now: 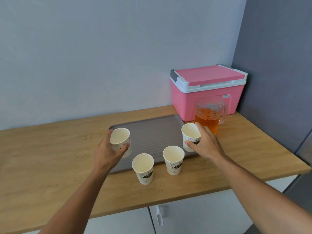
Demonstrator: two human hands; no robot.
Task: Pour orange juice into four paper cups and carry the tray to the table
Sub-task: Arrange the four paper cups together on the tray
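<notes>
A grey ribbed tray (pixel 150 134) lies on the wooden counter. My left hand (pixel 108 152) grips an empty white paper cup (pixel 120 138) over the tray's left edge. My right hand (pixel 206 142) grips another empty cup (pixel 190 132) at the tray's right edge. Two more empty cups stand upright at the tray's front edge: one (pixel 143 168) on the counter just off the tray, the other (pixel 173 159) at its front rim. A clear measuring jug (pixel 208 117) about half full of orange juice stands right of the tray, behind my right hand.
A pink cooler box (pixel 207 93) with a white rim stands closed in the back right corner against the walls. The counter's (pixel 50 157) front edge runs close below the cups, with white cabinet doors (pixel 194 217) beneath.
</notes>
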